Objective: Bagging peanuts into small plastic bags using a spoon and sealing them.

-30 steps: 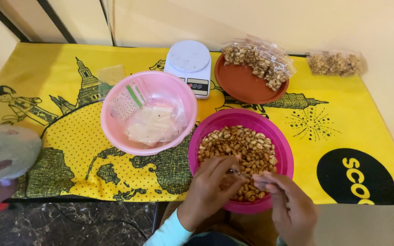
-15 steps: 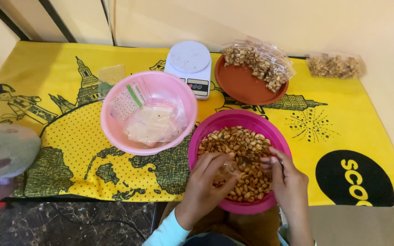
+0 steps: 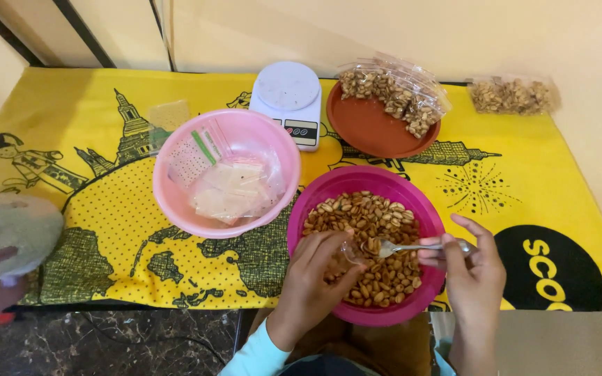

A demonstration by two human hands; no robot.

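Your right hand [image 3: 472,268] was closed around the handle of a metal spoon [image 3: 412,246], its bowl pointing toward nine o'clock and carrying a few peanuts. Your left hand [image 3: 315,275] was pinched on the mouth of a small clear bag [image 3: 352,252], held open just at the spoon's tip, over the peanuts. Both hands hovered above the magenta bowl [image 3: 367,182], which sat at six o'clock on the yellow printed cloth [image 3: 71,125] and was well filled with roasted peanuts [image 3: 371,219].

At ten o'clock from that bowl stood a pale pink bowl [image 3: 175,198] holding a loose stack of empty clear bags [image 3: 228,191]; how many could not be counted. At twelve o'clock sat one white kitchen scale [image 3: 288,97], nothing on its plate. Just beside it, toward one o'clock, a brown plate [image 3: 371,132] carried several filled bags of peanuts [image 3: 391,90], overlapping too much to count exactly. One more filled bag [image 3: 510,96] lay apart at two o'clock, near the wall.

Judging by this, the packing looked partly done: a handful of bags were filled, the bag in your hand seemed barely begun, and many peanuts and empty bags remained. Counted: two bowls, one plate, one scale, one spoon.
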